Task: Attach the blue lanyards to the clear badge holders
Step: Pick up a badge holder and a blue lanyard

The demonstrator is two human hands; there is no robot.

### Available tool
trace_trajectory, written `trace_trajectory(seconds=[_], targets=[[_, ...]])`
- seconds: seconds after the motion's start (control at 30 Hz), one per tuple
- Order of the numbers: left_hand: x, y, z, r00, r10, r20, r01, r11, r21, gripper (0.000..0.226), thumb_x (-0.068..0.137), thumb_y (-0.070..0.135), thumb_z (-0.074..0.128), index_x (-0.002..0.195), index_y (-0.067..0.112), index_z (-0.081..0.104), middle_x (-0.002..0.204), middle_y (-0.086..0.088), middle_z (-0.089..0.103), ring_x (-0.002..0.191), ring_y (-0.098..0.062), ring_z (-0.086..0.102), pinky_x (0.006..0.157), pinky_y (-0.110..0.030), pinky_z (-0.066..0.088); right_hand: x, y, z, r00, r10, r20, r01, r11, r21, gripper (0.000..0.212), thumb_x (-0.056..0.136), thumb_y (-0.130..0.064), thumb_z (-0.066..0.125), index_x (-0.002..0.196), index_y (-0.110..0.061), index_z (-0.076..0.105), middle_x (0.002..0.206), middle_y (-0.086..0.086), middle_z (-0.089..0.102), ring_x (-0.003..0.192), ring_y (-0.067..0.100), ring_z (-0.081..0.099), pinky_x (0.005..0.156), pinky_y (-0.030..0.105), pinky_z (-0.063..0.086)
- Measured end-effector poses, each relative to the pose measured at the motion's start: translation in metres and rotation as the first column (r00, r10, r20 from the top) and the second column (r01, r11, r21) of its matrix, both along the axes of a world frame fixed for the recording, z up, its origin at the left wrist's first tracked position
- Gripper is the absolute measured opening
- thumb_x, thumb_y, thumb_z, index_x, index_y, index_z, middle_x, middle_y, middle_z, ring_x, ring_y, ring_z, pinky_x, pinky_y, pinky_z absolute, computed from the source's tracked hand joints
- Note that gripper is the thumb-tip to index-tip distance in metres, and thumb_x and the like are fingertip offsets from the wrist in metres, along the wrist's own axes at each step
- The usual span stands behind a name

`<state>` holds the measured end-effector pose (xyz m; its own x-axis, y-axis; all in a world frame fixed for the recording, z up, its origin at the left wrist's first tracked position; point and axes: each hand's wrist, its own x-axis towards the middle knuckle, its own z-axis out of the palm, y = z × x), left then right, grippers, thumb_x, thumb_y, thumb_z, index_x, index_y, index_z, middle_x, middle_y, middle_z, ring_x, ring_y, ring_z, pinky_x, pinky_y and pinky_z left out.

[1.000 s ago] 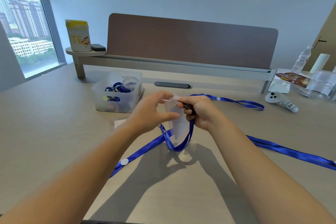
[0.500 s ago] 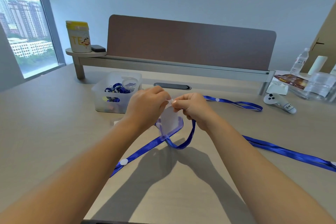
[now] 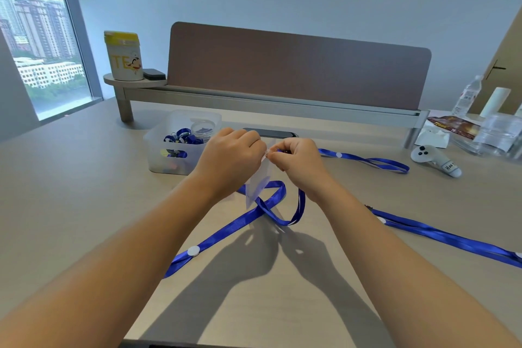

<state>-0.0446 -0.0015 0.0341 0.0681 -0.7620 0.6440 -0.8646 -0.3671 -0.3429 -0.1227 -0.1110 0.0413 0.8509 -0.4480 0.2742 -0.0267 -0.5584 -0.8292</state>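
Observation:
Above the middle of the desk, my left hand (image 3: 230,159) pinches the top edge of a clear badge holder (image 3: 257,183), which hangs down between both hands. My right hand (image 3: 296,159) is closed on the clip end of a blue lanyard (image 3: 271,203) and presses it against the holder's top. The lanyard's strap loops under the hands and trails toward me on the left. The clip itself is hidden by my fingers. A second blue lanyard (image 3: 440,237) lies on the desk to the right, and a third (image 3: 367,160) lies behind my right hand.
A translucent bin (image 3: 169,152) with more blue lanyards stands left of my hands. Behind is a brown desk divider (image 3: 296,65), with a yellow-lidded canister (image 3: 123,55) on its shelf. A white controller (image 3: 435,159), water bottle (image 3: 467,96) and plastic packaging (image 3: 497,133) sit at the right.
Both hands rose a little and closed together at the holder's top edge. The holder swung and now hangs lower left, and the lanyard loop under the hands shifted.

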Motion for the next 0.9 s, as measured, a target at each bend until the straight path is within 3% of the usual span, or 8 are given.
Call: trace_trajectory(seconds=[0.13, 0.27, 0.33, 0.4, 0.5, 0.67, 0.83, 0.9], targets=[[0.001, 0.0, 0.001, 1.0, 0.0, -0.006, 0.0, 0.999, -0.037, 0.024, 0.051, 0.02, 0.086, 0.063, 0.006, 0.071, 0.057, -0.009, 0.071, 0.046, -0.02, 0.065, 0.047, -0.025, 0.054, 0.002, 0.003, -0.002, 0.999, -0.026, 0.039, 0.028, 0.998, -0.052, 0.021, 0.089, -0.011, 0.051, 0.092, 0.004, 0.066, 0.064, -0.004, 0.049, 0.073, 0.017, 0.048, 0.065, 0.029, 0.042], [0.003, -0.001, 0.002, 1.0, -0.003, -0.013, 0.001, 0.995, -0.102, 0.017, 0.057, 0.014, 0.082, 0.061, 0.004, 0.069, 0.054, -0.011, 0.07, 0.043, -0.021, 0.063, 0.044, -0.026, 0.054, 0.004, 0.004, 0.0, 0.998, -0.02, 0.056, 0.025, 0.996, -0.083, 0.022, 0.09, -0.011, 0.05, 0.092, 0.004, 0.065, 0.064, -0.003, 0.049, 0.077, 0.019, 0.049, 0.064, 0.027, 0.041], [0.002, -0.003, 0.001, 0.993, 0.008, -0.122, -0.029, 0.985, -0.173, 0.012, 0.067, 0.013, 0.07, 0.06, 0.003, 0.069, 0.055, -0.012, 0.07, 0.043, -0.023, 0.063, 0.043, -0.026, 0.052, 0.005, 0.005, 0.0, 0.997, -0.034, 0.07, 0.039, 0.996, -0.075, 0.021, 0.089, -0.011, 0.05, 0.092, 0.004, 0.065, 0.064, -0.002, 0.049, 0.075, 0.018, 0.049, 0.067, 0.03, 0.042], [-0.003, -0.006, 0.0, 0.943, -0.032, -0.331, -0.058, 0.965, -0.256, 0.019, 0.072, 0.014, 0.058, 0.065, 0.0, 0.069, 0.062, -0.016, 0.071, 0.048, -0.025, 0.062, 0.049, -0.021, 0.049, 0.007, 0.007, 0.0, 0.995, -0.052, 0.087, 0.057, 0.997, -0.057, 0.021, 0.089, -0.011, 0.051, 0.09, 0.004, 0.065, 0.062, -0.003, 0.049, 0.07, 0.017, 0.048, 0.064, 0.03, 0.042], [-0.007, -0.01, 0.001, 0.788, -0.143, -0.599, -0.124, 0.916, -0.382, 0.024, 0.085, 0.012, 0.051, 0.082, -0.006, 0.067, 0.081, -0.023, 0.069, 0.067, -0.02, 0.051, 0.057, -0.013, 0.032, 0.009, 0.009, -0.002, 0.99, -0.074, 0.118, 0.076, 0.997, -0.013, 0.019, 0.088, -0.011, 0.052, 0.087, 0.003, 0.065, 0.059, -0.003, 0.049, 0.058, 0.01, 0.044, 0.057, 0.024, 0.039], [-0.005, -0.014, 0.002, 0.561, -0.301, -0.771, -0.214, 0.847, -0.486, 0.022, 0.089, 0.012, 0.05, 0.094, -0.002, 0.066, 0.086, -0.012, 0.063, 0.079, -0.018, 0.052, 0.063, -0.015, 0.039, 0.01, 0.012, -0.002, 0.984, -0.104, 0.146, 0.099, 0.994, 0.041, 0.021, 0.089, -0.011, 0.051, 0.093, 0.003, 0.065, 0.062, -0.006, 0.049, 0.061, 0.009, 0.044, 0.057, 0.021, 0.039], [-0.006, -0.007, 0.005, 0.084, -0.493, -0.866, -0.229, 0.836, -0.498, 0.024, 0.091, 0.019, 0.046, 0.103, 0.004, 0.058, 0.088, -0.004, 0.06, 0.088, -0.018, 0.056, 0.071, -0.018, 0.045, 0.006, 0.005, 0.008, 0.998, -0.054, 0.014, 0.047, 0.946, 0.321, 0.017, 0.09, -0.013, 0.052, 0.076, -0.007, 0.06, 0.06, 0.0, 0.046, 0.054, 0.008, 0.038, 0.05, 0.018, 0.034], [-0.009, -0.004, 0.0, 0.008, -0.512, -0.859, -0.199, 0.841, -0.503, 0.021, 0.089, 0.02, 0.049, 0.107, 0.012, 0.052, 0.089, 0.004, 0.057, 0.088, -0.013, 0.056, 0.072, -0.018, 0.046, 0.005, 0.002, 0.011, 1.0, -0.01, -0.018, 0.017, 0.896, 0.444, 0.017, 0.089, -0.013, 0.053, 0.074, -0.007, 0.058, 0.054, 0.0, 0.043, 0.046, 0.008, 0.033, 0.044, 0.017, 0.03]])
